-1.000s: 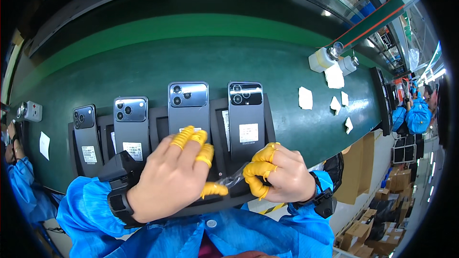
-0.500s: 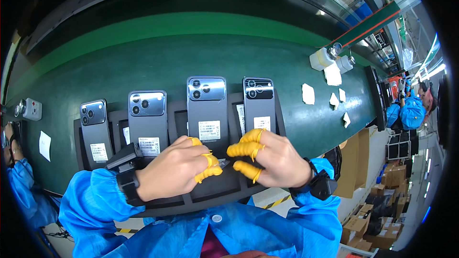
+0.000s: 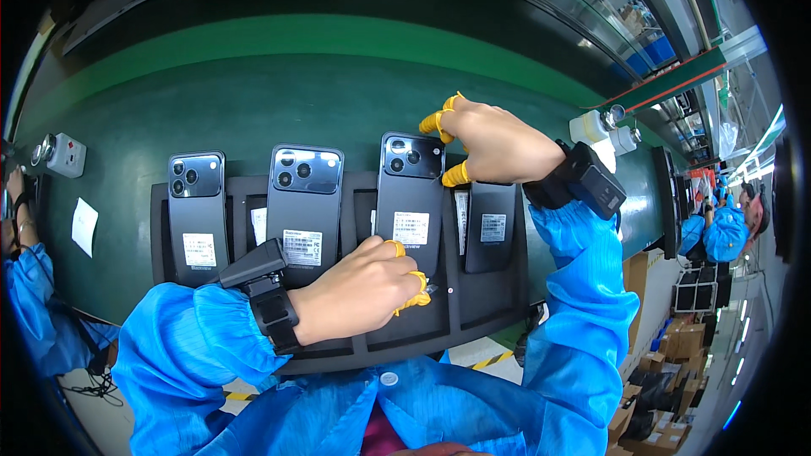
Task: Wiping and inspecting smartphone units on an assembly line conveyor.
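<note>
The right hand [image 3: 498, 143] has moved from the near side of the black tray [image 3: 520, 262], where it was beside the left hand [image 3: 355, 287], to the far end of the third phone [image 3: 411, 203] from the left. Its fingers, in yellow finger covers [image 3: 456, 174], are parted about the phone's far right corner; whether they press on it cannot be told. This hand hides the far end of the fourth phone [image 3: 490, 257].

The left hand remains at the near end of the third phone. Its fingers appear pinched on a small piece of clear film [image 3: 431, 289]. The hands now act separately: the left alone retains the film, and the right is at the camera end.

The third phone lies label up in the tray, at the near edge of the bench [image 3: 253, 93], between the second phone [image 3: 306, 207] and the fourth phone. Its far end extends beyond the tray's far rim.
</note>
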The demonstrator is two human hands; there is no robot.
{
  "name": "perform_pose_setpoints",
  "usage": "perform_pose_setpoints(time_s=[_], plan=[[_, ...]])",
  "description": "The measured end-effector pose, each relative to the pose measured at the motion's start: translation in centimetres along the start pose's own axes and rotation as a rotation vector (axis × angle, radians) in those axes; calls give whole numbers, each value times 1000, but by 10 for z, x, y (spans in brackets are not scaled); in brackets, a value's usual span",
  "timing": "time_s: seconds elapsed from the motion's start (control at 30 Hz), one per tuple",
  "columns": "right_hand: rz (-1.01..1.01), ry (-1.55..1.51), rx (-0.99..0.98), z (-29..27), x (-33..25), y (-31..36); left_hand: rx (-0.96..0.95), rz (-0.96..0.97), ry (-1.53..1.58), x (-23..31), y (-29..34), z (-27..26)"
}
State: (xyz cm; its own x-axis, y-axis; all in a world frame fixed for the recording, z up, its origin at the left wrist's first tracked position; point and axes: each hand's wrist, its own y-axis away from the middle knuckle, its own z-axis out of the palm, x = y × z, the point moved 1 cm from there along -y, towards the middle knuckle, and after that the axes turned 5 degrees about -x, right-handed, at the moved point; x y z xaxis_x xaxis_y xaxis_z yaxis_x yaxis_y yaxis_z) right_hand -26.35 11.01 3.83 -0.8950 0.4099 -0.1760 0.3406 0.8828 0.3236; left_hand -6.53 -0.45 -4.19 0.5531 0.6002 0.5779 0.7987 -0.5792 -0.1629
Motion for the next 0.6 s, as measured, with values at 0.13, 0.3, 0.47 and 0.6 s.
perform_pose_setpoints(time_s=[0.13, 0.3, 0.47, 0.6], plan=[[73, 72, -49, -3, -4, -11, 27, 9, 1, 0, -1, 0], [196, 12, -43, -7, -2, -21, 20, 11, -12, -1, -3, -3], [115, -192, 257, -10, 5, -6, 43, 9, -15, -3, -3, -2], [33, -33, 315, 12, 2, 16, 14, 9, -11, -4, -3, -2]])
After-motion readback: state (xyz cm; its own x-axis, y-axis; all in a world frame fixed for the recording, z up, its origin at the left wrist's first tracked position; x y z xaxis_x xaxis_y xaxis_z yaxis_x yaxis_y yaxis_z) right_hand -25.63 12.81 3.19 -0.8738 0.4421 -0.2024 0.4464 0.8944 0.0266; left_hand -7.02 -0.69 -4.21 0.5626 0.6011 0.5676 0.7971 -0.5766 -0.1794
